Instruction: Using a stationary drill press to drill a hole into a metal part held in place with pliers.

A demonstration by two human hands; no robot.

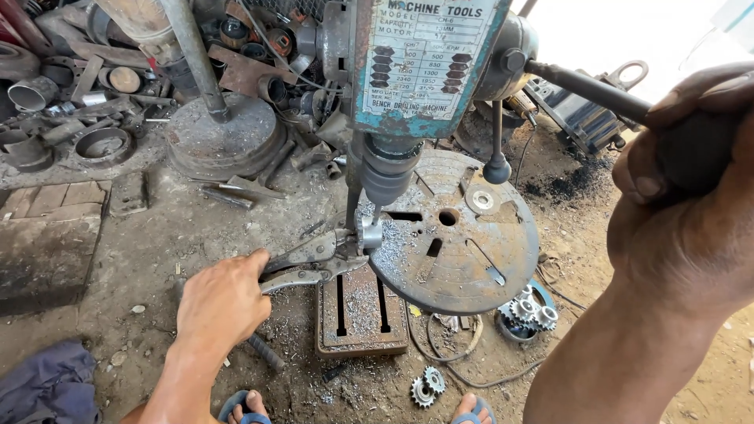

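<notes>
Nearest, at five o'clock, the right hand [691, 196] is clenching around the black grip of the feed lever [589, 88], which is running up toward the drill press head [424, 67] at twelve o'clock; at seven o'clock the left hand [224, 298] is squeezing the handles of locking pliers [314, 263], whose jaws are gripping a small metal piece [369, 233] under the chuck [386, 169], on the edge of the round table [463, 243] that is lying dusted with shavings; loose sprockets [530, 310] are sitting on the dirt at four o'clock; farther off, at eleven o'clock, scrap rings and pipes [102, 141] are piling up. As a judgement, the bit could snatch the piece and wrench the pliers round, since only a hand is steadying them; bare toes [251, 408] are sitting below falling chips.
</notes>
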